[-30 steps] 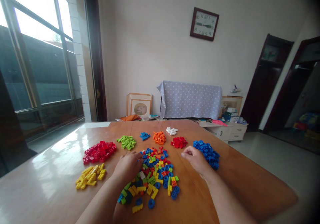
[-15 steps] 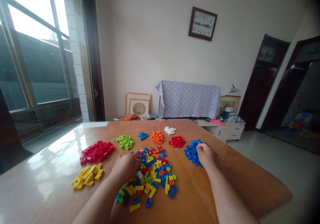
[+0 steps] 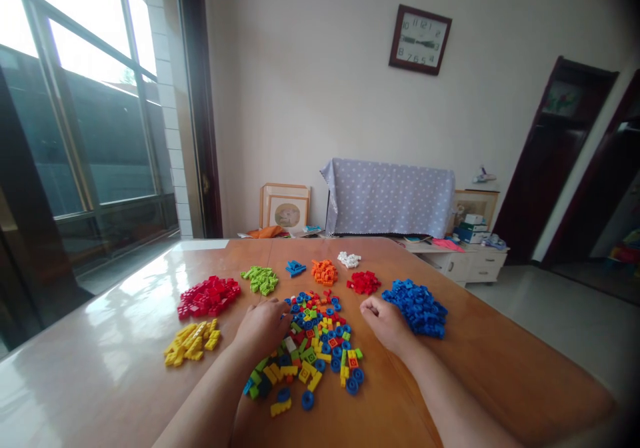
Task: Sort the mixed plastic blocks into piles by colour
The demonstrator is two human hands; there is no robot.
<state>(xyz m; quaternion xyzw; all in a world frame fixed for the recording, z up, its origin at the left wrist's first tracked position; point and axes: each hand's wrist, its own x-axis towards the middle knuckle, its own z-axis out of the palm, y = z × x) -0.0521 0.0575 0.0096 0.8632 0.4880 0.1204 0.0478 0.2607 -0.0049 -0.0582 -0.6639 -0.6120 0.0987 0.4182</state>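
Observation:
My left hand [image 3: 264,326] is at the left edge of a mixed pile of toy bricks [image 3: 310,353], its fingers bent down over the pieces and their tips hidden. Blue wheel-like rings and yellow, green, red and white bricks make up that pile. Over bare wood between the mixed pile and a heap of blue bricks [image 3: 416,307] is my right hand [image 3: 384,321], with its fingers curled closed. Whether either hand has a piece inside cannot be seen.
Sorted heaps lie around the mixed pile: dark red bricks [image 3: 209,297], yellow bricks [image 3: 191,343], lime green bricks [image 3: 260,279], small blue pieces [image 3: 295,269], orange bricks [image 3: 324,272], white pieces [image 3: 349,260] and red bricks [image 3: 363,282]. All rest on a glossy wooden table [image 3: 493,361].
My right hand has moved left, from the blue heap toward the mixed pile. The left hand stays at that pile's left edge. The whole view has shifted slightly.

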